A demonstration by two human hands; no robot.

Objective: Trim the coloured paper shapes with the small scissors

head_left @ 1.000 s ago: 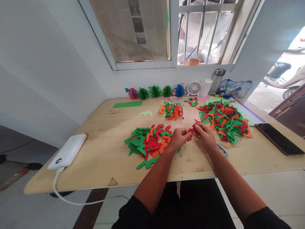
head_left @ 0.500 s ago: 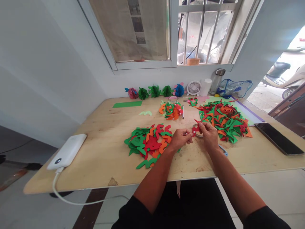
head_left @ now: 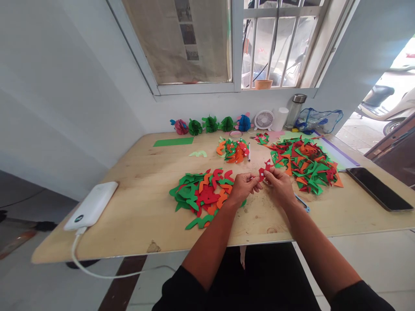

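Observation:
Both hands meet above the table, pinching one small red paper cutout [head_left: 261, 173] that carries small white squares, perhaps bits of tape. My left hand [head_left: 244, 188] has its fingertips closed on the cutout's left end. From the other side, my right hand [head_left: 279, 183] grips it between thumb and finger. A round ring, possibly a tape roll, lies mostly hidden under my right hand. Left of the hands spreads a pile of green, red and orange paper cutouts [head_left: 207, 196]. Behind them sits a smaller heap of cutouts [head_left: 238, 151], some with white squares.
Paper scraps [head_left: 308, 164] form a large heap at the right, near a phone [head_left: 379, 188]. A blue-handled tool [head_left: 304, 205] lies by my right forearm. A pen [head_left: 249, 152], a small fan [head_left: 263, 119] and a power bank [head_left: 91, 206] with its cable are also on the table [head_left: 136, 216].
My right hand has shifted slightly left and down, closer to my left hand. The red cutout has turned, and another white square shows on it.

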